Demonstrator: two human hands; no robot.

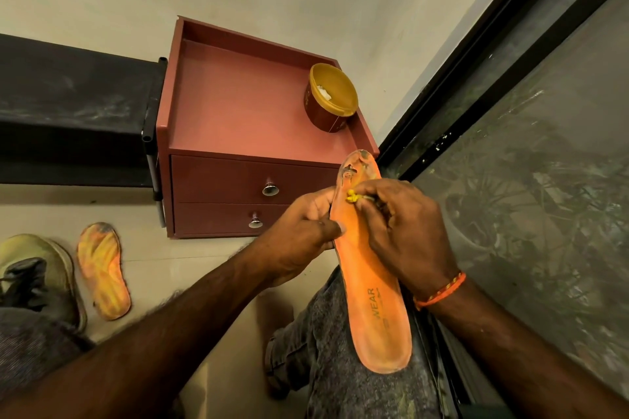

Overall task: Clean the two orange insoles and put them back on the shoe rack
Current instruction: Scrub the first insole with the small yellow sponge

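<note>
Head view: left hand [299, 235] grips insole [371, 282], right hand [405, 224] pinching cloth [352, 197] on its grimy toe; second insole [103, 270] awaits on floor [204, 248].

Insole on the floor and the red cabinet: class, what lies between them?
In the head view, only bare floor tile separates the floor insole from the cabinet; the shoe lies on the insole's other side.

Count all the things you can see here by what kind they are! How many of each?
Orange foam insoles: 2, one held in both hands, one lying on the floor
Yellow-green shoe on the floor: 1
Round gold-rimmed tub on the cabinet: 1
Reddish-brown two-drawer cabinet: 1
Small yellow cloth pinched in the right hand: 1
Total: 6
</note>
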